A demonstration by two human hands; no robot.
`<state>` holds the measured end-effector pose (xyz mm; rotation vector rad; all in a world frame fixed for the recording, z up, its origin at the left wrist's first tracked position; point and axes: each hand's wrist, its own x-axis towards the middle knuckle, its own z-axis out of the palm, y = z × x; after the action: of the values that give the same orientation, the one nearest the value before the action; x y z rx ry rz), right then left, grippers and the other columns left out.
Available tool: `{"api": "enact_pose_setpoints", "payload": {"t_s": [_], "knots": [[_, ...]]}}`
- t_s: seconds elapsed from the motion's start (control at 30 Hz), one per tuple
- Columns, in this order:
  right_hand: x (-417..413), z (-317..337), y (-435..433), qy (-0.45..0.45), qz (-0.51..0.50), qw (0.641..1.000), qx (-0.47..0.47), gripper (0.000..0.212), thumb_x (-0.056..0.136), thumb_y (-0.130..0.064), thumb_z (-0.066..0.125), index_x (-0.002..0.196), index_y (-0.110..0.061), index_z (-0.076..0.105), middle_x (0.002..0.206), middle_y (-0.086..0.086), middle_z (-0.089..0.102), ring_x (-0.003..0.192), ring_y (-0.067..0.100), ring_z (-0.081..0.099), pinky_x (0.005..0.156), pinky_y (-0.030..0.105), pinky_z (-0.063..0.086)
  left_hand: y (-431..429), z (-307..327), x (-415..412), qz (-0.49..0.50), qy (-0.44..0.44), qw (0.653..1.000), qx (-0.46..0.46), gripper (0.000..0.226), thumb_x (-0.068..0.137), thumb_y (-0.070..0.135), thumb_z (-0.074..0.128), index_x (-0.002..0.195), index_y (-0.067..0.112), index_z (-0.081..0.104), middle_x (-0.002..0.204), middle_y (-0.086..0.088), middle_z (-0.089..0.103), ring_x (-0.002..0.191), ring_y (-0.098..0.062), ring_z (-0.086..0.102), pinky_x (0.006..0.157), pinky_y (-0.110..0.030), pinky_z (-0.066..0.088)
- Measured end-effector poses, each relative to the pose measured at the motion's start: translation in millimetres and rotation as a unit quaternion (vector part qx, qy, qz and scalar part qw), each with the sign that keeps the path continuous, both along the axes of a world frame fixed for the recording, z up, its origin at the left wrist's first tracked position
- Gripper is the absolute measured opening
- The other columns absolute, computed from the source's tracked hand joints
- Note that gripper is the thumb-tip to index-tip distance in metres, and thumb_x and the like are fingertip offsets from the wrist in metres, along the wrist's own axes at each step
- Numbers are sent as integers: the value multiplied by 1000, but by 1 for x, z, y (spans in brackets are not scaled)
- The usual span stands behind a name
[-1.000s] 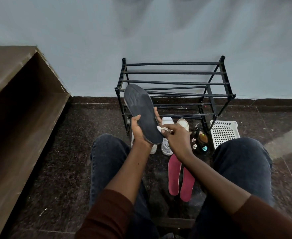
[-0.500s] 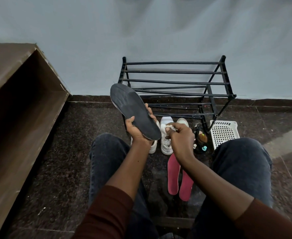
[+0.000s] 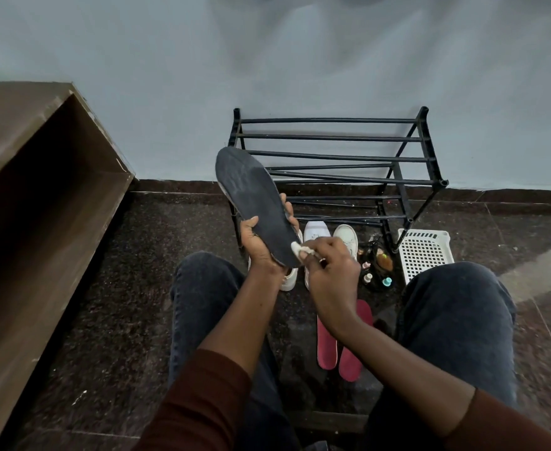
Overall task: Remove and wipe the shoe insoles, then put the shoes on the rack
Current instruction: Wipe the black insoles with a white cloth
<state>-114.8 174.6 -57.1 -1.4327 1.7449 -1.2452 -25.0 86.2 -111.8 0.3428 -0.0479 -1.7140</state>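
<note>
Dark speckled floor (image 3: 111, 288) is spreading below me, rack (image 3: 332, 157) standing against the wall. I am gripping the black insole (image 3: 254, 203) in my left hand (image 3: 261, 245), toe tilted up-left, while my right hand (image 3: 329, 275) is pinching a white cloth (image 3: 298, 248) against its heel.

A seated person's left hand (image 3: 261, 244) grips a dark insole (image 3: 254, 203) tilted up toward the black rack (image 3: 332, 154). The right hand (image 3: 331, 271) pinches a white wipe (image 3: 300, 250) against its heel end. White shoes (image 3: 315, 232) and two red insoles (image 3: 328, 346) lie on the floor.
</note>
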Motion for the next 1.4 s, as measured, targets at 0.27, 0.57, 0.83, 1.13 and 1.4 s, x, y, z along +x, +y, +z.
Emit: {"api": "enact_pose_setpoints", "payload": {"t_s": [0.27,0.57,0.83,1.13,1.4], "knots": [[-8,-17,-35,211,99,972,-32,14,78,3,62,88,-1,72,86,19,61,80,35,58,73,37,48,9,2,-12,-76,-39,996,-31,68,76,37,52,137,6,46,132,-15,55,114,-32,59,104,-42,40],[-15,-13,-34,231,190,953,-52,20,70,15,63,82,3,73,85,18,61,76,34,59,70,25,41,1,2,-7,-70,-65,995,-24,69,81,45,36,142,12,40,135,-9,53,116,-31,58,103,-46,42],[-34,-9,-40,277,247,927,-50,21,63,12,66,76,-2,74,76,16,60,67,33,61,62,30,51,6,-3,-8,-92,13,995,-43,61,82,38,44,132,4,53,134,-19,53,118,-41,55,100,-52,44],[-35,-5,-39,277,358,890,-63,17,60,9,67,72,-1,73,75,13,62,62,26,61,70,10,32,7,-6,-6,-121,-38,990,-63,72,79,40,53,143,11,38,138,-13,51,125,-38,49,108,-52,32],[-33,5,-43,202,290,932,-84,14,68,5,66,78,-1,74,81,11,63,71,19,61,75,14,41,7,-6,-11,-140,-44,988,-46,62,85,44,37,128,5,59,136,-14,52,131,-39,43,115,-48,26]]}}
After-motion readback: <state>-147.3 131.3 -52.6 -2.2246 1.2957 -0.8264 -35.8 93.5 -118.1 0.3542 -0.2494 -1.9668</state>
